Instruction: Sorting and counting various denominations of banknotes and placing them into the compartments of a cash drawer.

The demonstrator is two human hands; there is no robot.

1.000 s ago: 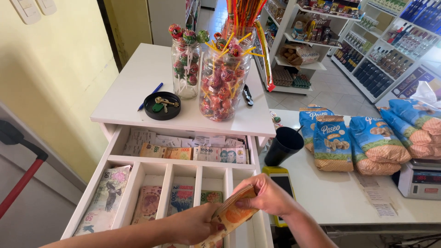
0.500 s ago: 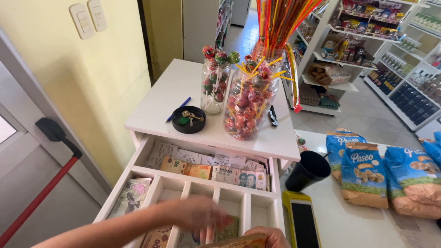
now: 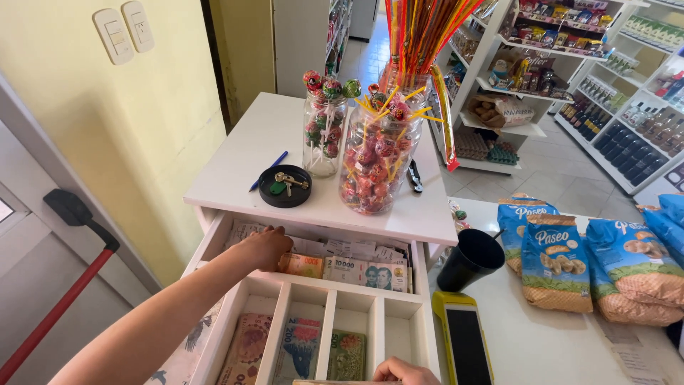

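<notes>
The left hand (image 3: 265,247) rests palm down, fingers loosely spread, its grip closed on nothing, on the banknotes (image 3: 335,267) in the back row of the open cash drawer (image 3: 420,314). At the drawer's front edge the right hand (image 3: 405,371) shows only knuckles over a note edge; its grip cannot be told. Behind the drawer, 2 lollipop jars (image 3: 374,160) stand on the white bench (image 3: 249,164).

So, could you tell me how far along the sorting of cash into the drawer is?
Done: notes already lie in several front slots of the open drawer. In hand: the left hand rests on the back-row banknotes; the right hand holds a thing only partly in view. Left: the rightmost slot looks empty.
</notes>
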